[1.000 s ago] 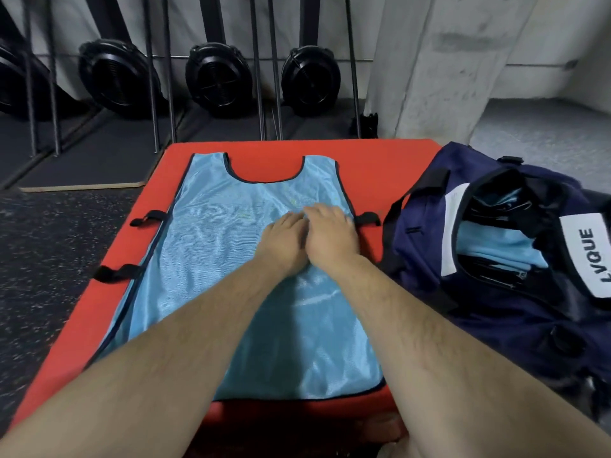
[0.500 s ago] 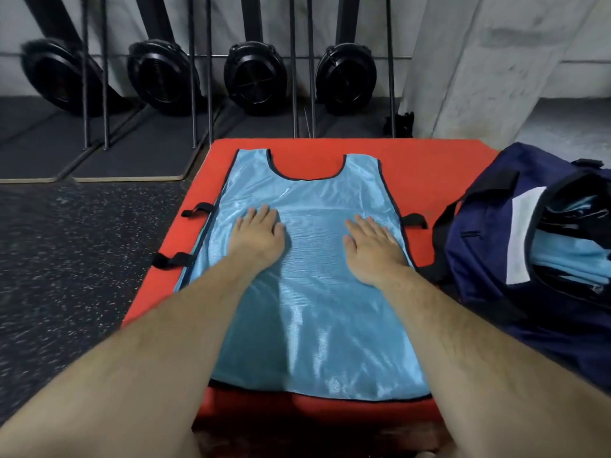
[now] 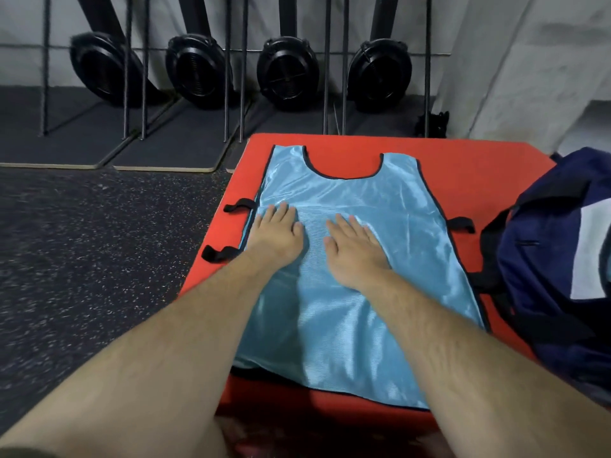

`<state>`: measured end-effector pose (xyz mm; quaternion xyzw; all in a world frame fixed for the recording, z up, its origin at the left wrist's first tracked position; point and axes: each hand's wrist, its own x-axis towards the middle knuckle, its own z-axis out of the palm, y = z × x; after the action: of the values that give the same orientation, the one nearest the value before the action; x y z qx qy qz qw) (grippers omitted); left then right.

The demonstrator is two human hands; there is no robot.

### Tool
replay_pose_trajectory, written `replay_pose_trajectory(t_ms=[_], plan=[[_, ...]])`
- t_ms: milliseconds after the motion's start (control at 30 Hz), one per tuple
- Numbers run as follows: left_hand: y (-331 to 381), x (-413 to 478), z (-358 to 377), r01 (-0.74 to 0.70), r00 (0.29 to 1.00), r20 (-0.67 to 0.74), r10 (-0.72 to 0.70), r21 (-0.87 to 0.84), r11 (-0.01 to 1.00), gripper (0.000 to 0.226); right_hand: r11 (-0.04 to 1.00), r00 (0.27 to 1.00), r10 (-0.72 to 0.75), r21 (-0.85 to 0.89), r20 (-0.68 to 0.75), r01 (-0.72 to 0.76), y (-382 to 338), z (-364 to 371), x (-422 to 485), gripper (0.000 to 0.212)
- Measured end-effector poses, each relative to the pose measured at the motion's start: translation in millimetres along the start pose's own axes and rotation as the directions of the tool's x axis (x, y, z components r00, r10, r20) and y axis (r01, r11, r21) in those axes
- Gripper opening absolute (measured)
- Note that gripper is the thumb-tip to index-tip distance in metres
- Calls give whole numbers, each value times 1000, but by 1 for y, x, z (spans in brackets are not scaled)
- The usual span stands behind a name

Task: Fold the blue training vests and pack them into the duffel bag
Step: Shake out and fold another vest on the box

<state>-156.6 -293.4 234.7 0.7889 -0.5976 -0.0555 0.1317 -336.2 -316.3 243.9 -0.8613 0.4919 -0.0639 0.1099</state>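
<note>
Since half a second ago the right hand (image 3: 355,249) has slid from the vest's right edge to its middle, and the left hand (image 3: 276,234) has gone out to the left edge.

Nearest, two bare forearms reach over the vest's near hem. The blue vest (image 3: 363,325) lies flat, front up, on a red mat (image 3: 479,166) with a smooth, padded look. Its fabric is a shiny fine mesh with a few soft ripples, bound in thin dark piping. Both hands lie palm down on it, fingers straight and slightly spread, gripping nothing.

Black strap loops (image 3: 220,252) stick out from the left edge, and one shows on the right. At the far end the neckline is a rounded scoop between two broad shoulder tabs.

Right of the vest, on the mat's edge, slumps the navy duffel bag (image 3: 545,259), soft cloth with a white panel; it is partly cut off by the frame.

Left of the mat is speckled black rubber floor (image 3: 82,259). Farther off, round black grilled housings (image 3: 286,72) line a pale wall behind thin metal bars.
</note>
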Motion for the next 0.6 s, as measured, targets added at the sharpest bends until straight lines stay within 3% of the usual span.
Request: replay_pose_trajectory(t_ms=[200,433,600], plan=[[-16,-13,-11,26,998,66,-24,-17,1000,58,998,999,-10,-56,45,12,13,-17,-4,54],[-15,-24,-21,12,999,53,-14,37,999,55,994,994,-105,15,-37,106,-68,0,-6,54],[-41,-36,-25,-5,997,83,6,-22,1000,54,994,994,-105,6,5,105,-70,18,-13,57]])
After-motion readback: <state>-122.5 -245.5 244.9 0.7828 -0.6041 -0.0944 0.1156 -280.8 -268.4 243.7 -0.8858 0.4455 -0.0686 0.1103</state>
